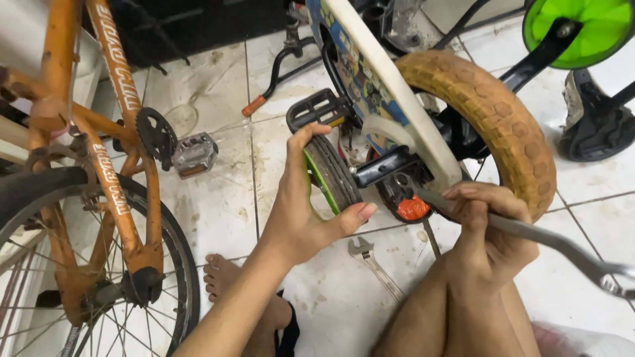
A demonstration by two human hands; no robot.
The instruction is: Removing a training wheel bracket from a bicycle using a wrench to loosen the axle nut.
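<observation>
A small children's bicycle lies on the tiled floor, its tan rear tyre (503,112) and white chain guard (390,86) facing me. My left hand (304,205) grips the small green-rimmed training wheel (333,173) beside the rear axle. My right hand (489,231) holds a long grey metal wrench (529,231), its head set at the axle by the orange reflector (413,209). A black pedal (317,109) sits just above my left hand.
An orange bicycle (106,178) stands at the left with its black wheel and silver pedal (195,155). A second wrench (374,261) lies on the floor between my arms. Another green training wheel (585,30) is top right. My bare foot (221,277) rests below.
</observation>
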